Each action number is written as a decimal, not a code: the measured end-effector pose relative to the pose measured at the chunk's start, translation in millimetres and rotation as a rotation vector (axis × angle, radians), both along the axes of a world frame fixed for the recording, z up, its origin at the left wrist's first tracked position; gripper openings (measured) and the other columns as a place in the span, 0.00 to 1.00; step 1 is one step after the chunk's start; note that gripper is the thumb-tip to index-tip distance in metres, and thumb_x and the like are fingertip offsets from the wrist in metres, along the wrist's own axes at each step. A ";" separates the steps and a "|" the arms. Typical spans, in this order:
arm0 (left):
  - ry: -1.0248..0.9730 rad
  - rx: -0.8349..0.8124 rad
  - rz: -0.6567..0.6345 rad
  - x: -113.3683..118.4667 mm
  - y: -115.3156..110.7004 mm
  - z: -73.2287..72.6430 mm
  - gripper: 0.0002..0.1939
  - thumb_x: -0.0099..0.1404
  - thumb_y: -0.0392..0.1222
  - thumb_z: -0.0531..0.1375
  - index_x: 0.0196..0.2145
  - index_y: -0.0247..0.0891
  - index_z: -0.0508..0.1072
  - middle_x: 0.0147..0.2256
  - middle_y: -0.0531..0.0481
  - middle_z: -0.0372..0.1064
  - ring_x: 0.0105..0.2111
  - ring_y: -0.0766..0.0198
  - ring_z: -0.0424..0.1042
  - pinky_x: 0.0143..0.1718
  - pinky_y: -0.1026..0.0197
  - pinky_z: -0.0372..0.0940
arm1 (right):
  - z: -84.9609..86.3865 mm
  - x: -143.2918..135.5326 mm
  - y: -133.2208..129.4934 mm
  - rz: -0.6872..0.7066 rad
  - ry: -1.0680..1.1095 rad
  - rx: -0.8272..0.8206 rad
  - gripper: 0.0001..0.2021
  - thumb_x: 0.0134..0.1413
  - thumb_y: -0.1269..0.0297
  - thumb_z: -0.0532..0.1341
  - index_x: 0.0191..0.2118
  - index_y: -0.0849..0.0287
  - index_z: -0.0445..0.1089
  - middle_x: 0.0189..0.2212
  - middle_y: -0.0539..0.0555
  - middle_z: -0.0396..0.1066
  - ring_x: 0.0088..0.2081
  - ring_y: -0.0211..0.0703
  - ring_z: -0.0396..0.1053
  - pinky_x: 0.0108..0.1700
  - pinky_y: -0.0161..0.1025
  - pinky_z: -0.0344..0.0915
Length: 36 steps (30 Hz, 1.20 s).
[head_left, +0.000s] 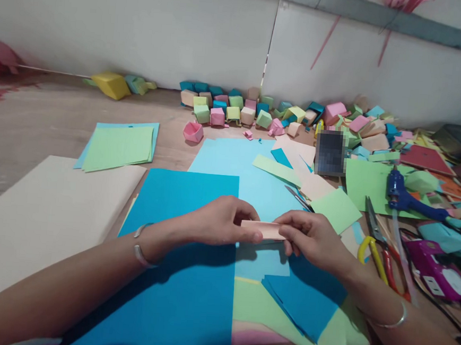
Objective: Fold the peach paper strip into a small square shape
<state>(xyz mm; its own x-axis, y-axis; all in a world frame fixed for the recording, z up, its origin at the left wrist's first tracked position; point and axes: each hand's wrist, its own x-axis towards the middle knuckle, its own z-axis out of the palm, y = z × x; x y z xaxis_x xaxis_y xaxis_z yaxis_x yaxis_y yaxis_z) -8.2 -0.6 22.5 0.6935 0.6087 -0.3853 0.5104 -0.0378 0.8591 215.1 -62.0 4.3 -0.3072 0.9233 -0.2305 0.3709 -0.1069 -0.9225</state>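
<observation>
Between my two hands is a small folded strip of peach paper (265,229), held level above the blue and light blue sheets. My left hand (226,222) pinches its left end, thumb in front and fingers behind. At the other end, my right hand (315,237) grips the paper between thumb and fingers. A large blue sheet (181,285) lies under my left forearm. Smaller blue sheets (308,306) are stacked below my right hand. Just beyond the hands, a craft knife (298,198) rests on the papers.
Small folded paper boxes (233,114) line the wall. Scissors (382,248), a blue glue gun (402,194) and a purple power strip (440,269) with cables crowd the right side. Green sheets (118,148) and a large cream sheet (47,211) lie left.
</observation>
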 end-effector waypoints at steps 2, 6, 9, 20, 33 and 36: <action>-0.028 -0.239 0.010 5.1 -8.4 -5.2 0.12 0.56 0.46 0.64 0.31 0.32 0.76 0.25 0.48 0.73 0.24 0.65 0.71 0.24 0.66 0.61 | -0.1 -4.7 -3.0 0.029 -0.001 0.035 0.10 0.62 0.63 0.56 0.40 0.60 0.73 0.18 0.47 0.71 0.21 0.35 0.68 0.25 0.32 0.62; -0.066 -0.412 0.101 13.5 -21.8 -18.3 0.14 0.58 0.47 0.62 0.26 0.31 0.74 0.23 0.47 0.72 0.22 0.65 0.71 0.25 0.63 0.66 | -2.4 -12.0 -7.4 0.070 -0.055 0.041 0.07 0.59 0.61 0.59 0.36 0.58 0.71 0.20 0.48 0.71 0.22 0.37 0.70 0.24 0.32 0.62; -0.048 -0.422 0.096 14.6 -25.5 -23.2 0.13 0.59 0.47 0.62 0.27 0.32 0.74 0.24 0.47 0.73 0.21 0.65 0.71 0.24 0.63 0.66 | -7.0 -14.5 -8.4 0.065 -0.109 0.032 0.08 0.58 0.62 0.60 0.30 0.58 0.70 0.18 0.47 0.69 0.20 0.36 0.67 0.23 0.32 0.59; 0.025 -0.074 -0.026 10.0 -28.8 -14.6 0.16 0.66 0.44 0.55 0.24 0.34 0.74 0.20 0.51 0.72 0.21 0.67 0.71 0.24 0.68 0.60 | -0.4 -8.2 -9.9 0.298 -0.316 0.353 0.11 0.63 0.67 0.54 0.36 0.60 0.74 0.27 0.53 0.74 0.29 0.38 0.67 0.32 0.34 0.58; -0.036 -0.398 -0.228 1.2 -10.8 -8.4 0.20 0.72 0.51 0.47 0.34 0.35 0.70 0.25 0.50 0.70 0.21 0.67 0.69 0.25 0.65 0.64 | 6.2 7.6 0.1 0.344 -0.197 0.022 0.13 0.62 0.70 0.53 0.38 0.58 0.76 0.23 0.49 0.72 0.24 0.36 0.66 0.30 0.32 0.59; 0.021 -0.192 -0.268 0.1 -7.8 -5.6 0.19 0.72 0.48 0.47 0.28 0.37 0.68 0.23 0.53 0.67 0.20 0.69 0.63 0.25 0.66 0.60 | 5.3 7.8 0.2 0.320 -0.197 -0.023 0.13 0.63 0.68 0.53 0.36 0.59 0.76 0.21 0.48 0.70 0.23 0.34 0.64 0.28 0.31 0.57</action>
